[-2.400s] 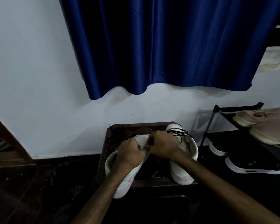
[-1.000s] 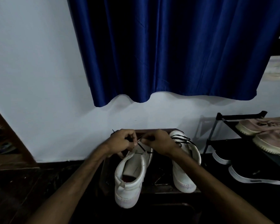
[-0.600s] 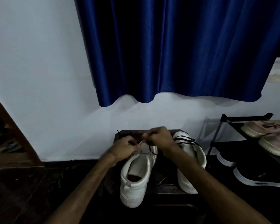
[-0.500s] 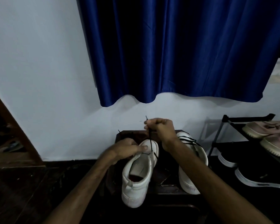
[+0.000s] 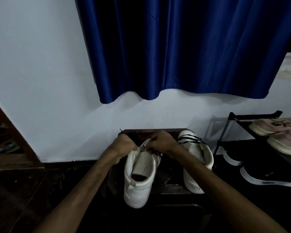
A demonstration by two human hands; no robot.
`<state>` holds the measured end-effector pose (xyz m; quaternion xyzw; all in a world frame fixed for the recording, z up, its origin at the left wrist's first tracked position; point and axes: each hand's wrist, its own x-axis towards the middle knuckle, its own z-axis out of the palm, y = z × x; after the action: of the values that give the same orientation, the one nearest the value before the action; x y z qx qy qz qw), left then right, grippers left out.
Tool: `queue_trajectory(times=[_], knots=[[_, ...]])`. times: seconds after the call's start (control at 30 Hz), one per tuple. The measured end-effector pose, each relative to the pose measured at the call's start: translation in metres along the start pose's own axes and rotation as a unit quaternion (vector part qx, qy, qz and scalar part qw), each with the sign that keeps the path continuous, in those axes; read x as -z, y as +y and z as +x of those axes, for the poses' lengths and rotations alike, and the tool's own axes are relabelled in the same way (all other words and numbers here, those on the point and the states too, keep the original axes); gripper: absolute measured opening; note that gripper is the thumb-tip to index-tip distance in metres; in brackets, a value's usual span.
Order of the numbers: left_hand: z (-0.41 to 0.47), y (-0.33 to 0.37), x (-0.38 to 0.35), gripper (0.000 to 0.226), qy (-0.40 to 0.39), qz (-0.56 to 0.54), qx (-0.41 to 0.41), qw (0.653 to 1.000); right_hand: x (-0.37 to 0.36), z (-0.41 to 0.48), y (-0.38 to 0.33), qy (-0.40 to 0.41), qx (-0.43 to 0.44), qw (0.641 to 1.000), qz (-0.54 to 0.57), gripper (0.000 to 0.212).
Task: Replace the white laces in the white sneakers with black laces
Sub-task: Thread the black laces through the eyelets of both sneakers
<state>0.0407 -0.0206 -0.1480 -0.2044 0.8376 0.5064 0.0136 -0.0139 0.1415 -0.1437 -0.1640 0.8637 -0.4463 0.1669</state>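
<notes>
The right hand (image 5: 161, 142), lifted above the shoe half a second ago to draw the black lace (image 5: 156, 152) taut, has dropped back to the eyelets and meets the left hand (image 5: 124, 146) at the far end of the unfinished sneaker (image 5: 139, 175), lower centre of the frame on the dark surface (image 5: 173, 189). Its grip is closed to a pinch on the lace, while the left hand's grip curls round the sneaker's left eyelet edge. One pass is probably pulled through and the next eyelet begun; the other sneaker (image 5: 197, 158), just right, already carries black crossings.
</notes>
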Motion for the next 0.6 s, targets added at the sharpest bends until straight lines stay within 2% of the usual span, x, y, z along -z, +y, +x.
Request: queue_trajectory(times=[0.17,0.27,0.37,0.47,0.5,0.53,0.6], knots=[[0.002,-0.002,-0.001,0.035,0.000,-0.024,-0.006,1.000,0.003,0.003,0.003,-0.012,0.006,1.000,-0.006,0.014],[0.002,-0.003,-0.002,0.011,-0.016,-0.049,-0.011,0.999,0.004,0.002,0.007,-0.017,0.003,1.000,0.008,0.012],[0.003,-0.003,-0.005,0.014,-0.012,-0.055,-0.018,0.998,0.003,0.005,0.006,-0.020,0.004,1.000,-0.011,0.019],[-0.001,0.000,-0.005,0.007,-0.010,-0.044,-0.016,0.999,-0.001,0.010,0.003,-0.017,0.012,0.999,-0.047,0.010],[-0.001,-0.001,-0.005,0.013,-0.014,-0.042,-0.014,0.999,-0.002,0.012,0.002,-0.015,0.015,0.998,-0.064,0.009],[0.001,-0.002,-0.005,0.017,-0.015,-0.039,-0.013,0.999,-0.003,0.012,0.000,-0.013,0.016,0.996,-0.082,0.011],[-0.001,-0.003,-0.006,0.010,-0.009,-0.045,-0.015,0.999,-0.005,0.013,-0.003,-0.003,0.017,0.993,-0.118,0.012]])
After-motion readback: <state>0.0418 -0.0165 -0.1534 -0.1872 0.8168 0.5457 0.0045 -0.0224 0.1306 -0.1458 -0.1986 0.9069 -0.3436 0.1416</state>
